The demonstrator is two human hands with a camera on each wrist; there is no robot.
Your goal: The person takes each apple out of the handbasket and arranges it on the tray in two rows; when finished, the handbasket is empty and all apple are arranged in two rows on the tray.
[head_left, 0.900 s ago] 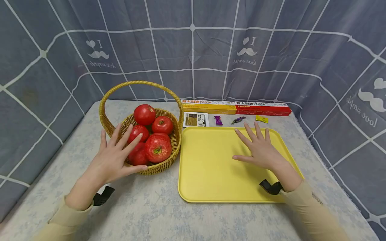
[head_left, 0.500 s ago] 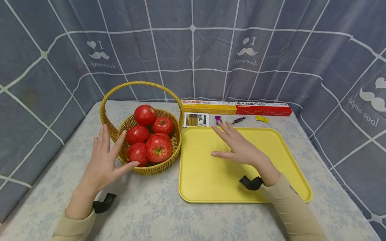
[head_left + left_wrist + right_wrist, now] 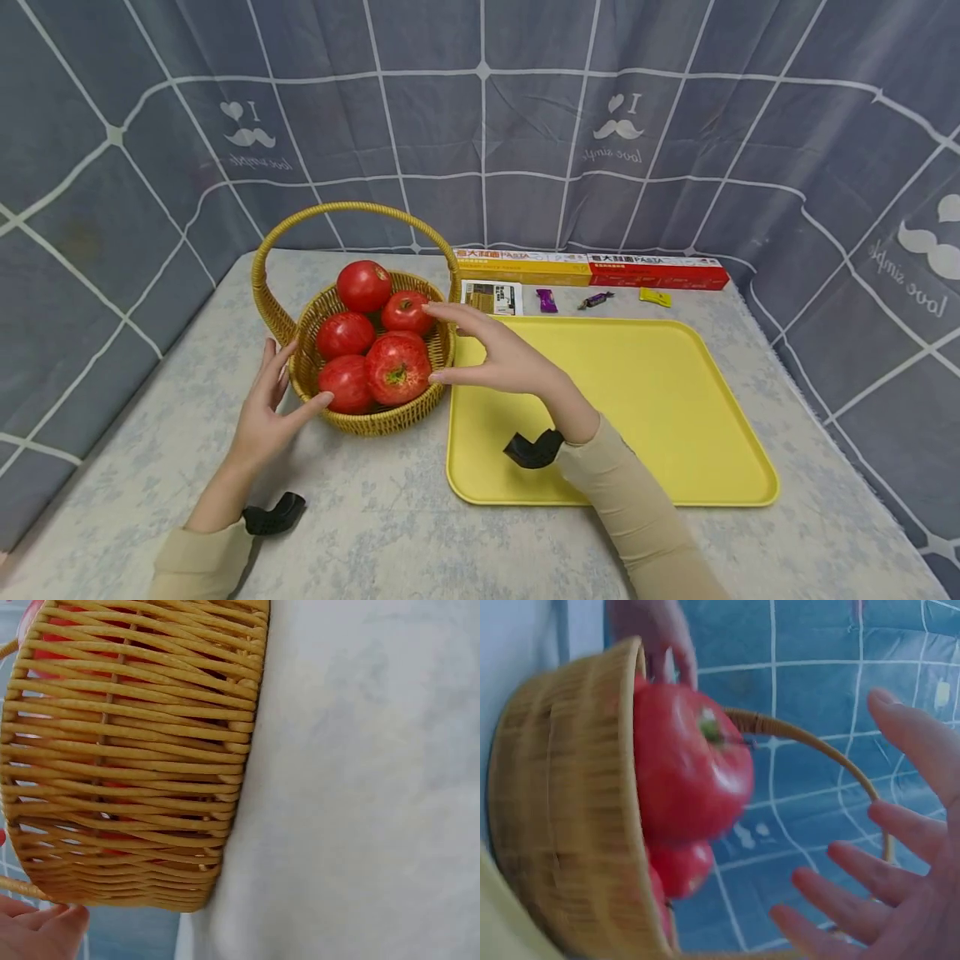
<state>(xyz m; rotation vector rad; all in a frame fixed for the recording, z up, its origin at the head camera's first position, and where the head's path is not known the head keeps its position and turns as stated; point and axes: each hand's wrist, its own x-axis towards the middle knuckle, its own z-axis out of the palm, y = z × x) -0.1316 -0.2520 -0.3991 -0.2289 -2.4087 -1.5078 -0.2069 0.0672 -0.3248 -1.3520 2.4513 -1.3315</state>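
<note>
At the near edge, a left sleeve (image 3: 202,558) and a right sleeve (image 3: 637,517), both beige, with a black mount (image 3: 273,515) at each wrist. Farther in, at the left side of the wicker basket (image 3: 390,419), the left hand (image 3: 262,421), loosely open, thumb toward the near rim and fingertips by the foot of the handle (image 3: 345,206); impossible to tell whether touching. Over the left edge of the yellow tray (image 3: 600,400), the right hand (image 3: 506,358), well open with thumb and fingers parted, gripping nothing, fingertips near the right rim. Between both hands, upright on the pale table (image 3: 360,517), the basket with five red apples (image 3: 397,368) inside. Just right of it, the tray, flat. Behind the tray, from left to right, a sachet (image 3: 491,297), purple sweet (image 3: 547,301), dark sweet (image 3: 596,300) and yellow sweet (image 3: 655,297). Beyond those, end to end, a yellow box (image 3: 525,271) and a red box (image 3: 656,275) of pasta. Farthest back, a grey-blue curtain (image 3: 540,125) with white lines.
</note>
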